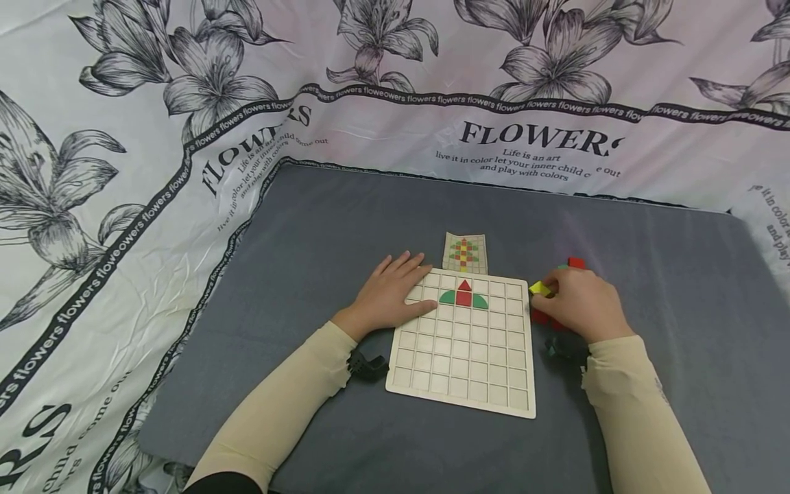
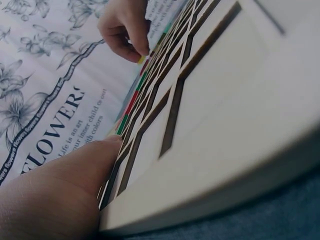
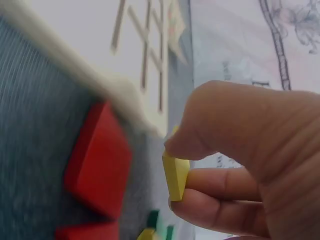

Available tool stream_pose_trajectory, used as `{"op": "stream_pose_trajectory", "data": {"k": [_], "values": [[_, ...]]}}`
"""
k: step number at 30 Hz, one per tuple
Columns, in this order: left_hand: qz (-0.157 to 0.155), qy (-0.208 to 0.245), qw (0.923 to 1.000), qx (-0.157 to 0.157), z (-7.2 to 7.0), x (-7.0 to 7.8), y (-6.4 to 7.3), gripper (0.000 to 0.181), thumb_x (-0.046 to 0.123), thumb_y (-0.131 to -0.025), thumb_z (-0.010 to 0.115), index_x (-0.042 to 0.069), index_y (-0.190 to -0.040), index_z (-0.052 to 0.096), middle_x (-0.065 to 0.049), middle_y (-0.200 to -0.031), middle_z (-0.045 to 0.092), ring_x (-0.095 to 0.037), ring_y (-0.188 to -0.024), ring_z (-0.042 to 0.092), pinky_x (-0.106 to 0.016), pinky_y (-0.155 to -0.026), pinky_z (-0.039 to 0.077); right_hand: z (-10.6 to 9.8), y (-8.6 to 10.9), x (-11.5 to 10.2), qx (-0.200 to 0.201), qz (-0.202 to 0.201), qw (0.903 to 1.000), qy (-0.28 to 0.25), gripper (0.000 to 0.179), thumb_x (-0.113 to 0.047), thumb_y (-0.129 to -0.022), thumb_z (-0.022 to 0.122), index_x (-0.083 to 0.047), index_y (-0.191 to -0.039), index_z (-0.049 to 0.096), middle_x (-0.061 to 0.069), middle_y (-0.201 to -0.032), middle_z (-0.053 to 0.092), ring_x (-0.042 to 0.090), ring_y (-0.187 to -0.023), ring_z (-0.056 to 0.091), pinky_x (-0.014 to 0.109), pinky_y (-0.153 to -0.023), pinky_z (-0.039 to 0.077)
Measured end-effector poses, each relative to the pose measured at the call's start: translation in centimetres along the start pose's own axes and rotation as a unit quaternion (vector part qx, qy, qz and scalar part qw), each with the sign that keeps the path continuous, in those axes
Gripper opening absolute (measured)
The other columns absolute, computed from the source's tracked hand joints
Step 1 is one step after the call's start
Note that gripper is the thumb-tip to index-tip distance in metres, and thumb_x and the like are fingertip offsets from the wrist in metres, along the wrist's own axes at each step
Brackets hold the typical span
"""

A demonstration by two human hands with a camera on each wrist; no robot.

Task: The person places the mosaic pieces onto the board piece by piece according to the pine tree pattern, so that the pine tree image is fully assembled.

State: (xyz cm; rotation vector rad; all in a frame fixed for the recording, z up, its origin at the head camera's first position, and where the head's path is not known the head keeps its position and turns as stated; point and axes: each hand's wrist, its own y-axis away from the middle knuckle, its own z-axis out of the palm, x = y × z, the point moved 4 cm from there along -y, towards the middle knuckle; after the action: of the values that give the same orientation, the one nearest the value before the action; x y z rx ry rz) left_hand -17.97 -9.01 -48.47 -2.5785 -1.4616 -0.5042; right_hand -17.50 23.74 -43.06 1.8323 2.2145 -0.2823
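My left hand point(image 1: 390, 293) rests with fingers spread on the upper left edge of a pale wooden grid board point(image 1: 459, 363). Near the board's top, a red triangle point(image 1: 464, 285) lies above a red square point(image 1: 463, 298). Green rounded pieces flank that square, one on the left point(image 1: 447, 298) and one on the right point(image 1: 480, 302). Just off the board's right edge, my right hand point(image 1: 583, 300) pinches a yellow block point(image 3: 175, 177) between thumb and fingers. Under and around this hand lie loose red blocks point(image 3: 100, 162), partly hidden from the head view.
Beyond the board's top edge lies a small card point(image 1: 481, 264) printed with a coloured tree-like pattern. Green and yellow pieces point(image 3: 148, 234) lie near the red ones. A grey cloth point(image 1: 333, 226) covers the table, with flower-printed fabric point(image 1: 395, 130) around it.
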Motion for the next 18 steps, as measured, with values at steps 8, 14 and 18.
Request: {"op": "stream_pose_trajectory", "data": {"k": [8,14,18], "values": [[-0.002,0.002,1.0000,0.003,0.0,0.0,0.0,0.080,0.068,-0.102,0.051,0.024,-0.166,0.035,-0.001,-0.175,0.023,-0.022,-0.163,0.013,-0.046,-0.133,0.003,-0.1,0.4,-2.8,-0.007,-0.035,0.9993,-0.012,0.030,-0.028,-0.083,0.080,-0.005,-0.103,0.078,0.010,-0.095,0.076,0.022,-0.080,0.069,0.049,-0.067,0.057],[-0.001,0.003,1.0000,0.003,0.1,0.0,-0.1,0.080,0.068,-0.102,0.051,0.024,-0.166,0.035,0.000,-0.175,0.023,-0.021,-0.164,0.012,-0.045,-0.133,0.002,0.2,0.8,-4.9,-0.007,-0.065,0.9977,-0.017,0.026,-0.024,-0.083,0.078,-0.006,-0.101,0.078,0.009,-0.096,0.076,0.020,-0.076,0.067,0.040,-0.060,0.055],[0.000,0.004,1.0000,0.005,0.1,0.0,-0.1,0.079,0.067,-0.102,0.051,0.024,-0.166,0.035,-0.001,-0.175,0.023,-0.021,-0.164,0.012,-0.045,-0.133,0.002,0.9,0.8,-6.0,-0.014,-0.082,0.9960,-0.031,0.025,-0.023,-0.083,0.077,-0.007,-0.102,0.078,0.006,-0.096,0.076,0.018,-0.073,0.064,0.035,-0.056,0.052]]}}
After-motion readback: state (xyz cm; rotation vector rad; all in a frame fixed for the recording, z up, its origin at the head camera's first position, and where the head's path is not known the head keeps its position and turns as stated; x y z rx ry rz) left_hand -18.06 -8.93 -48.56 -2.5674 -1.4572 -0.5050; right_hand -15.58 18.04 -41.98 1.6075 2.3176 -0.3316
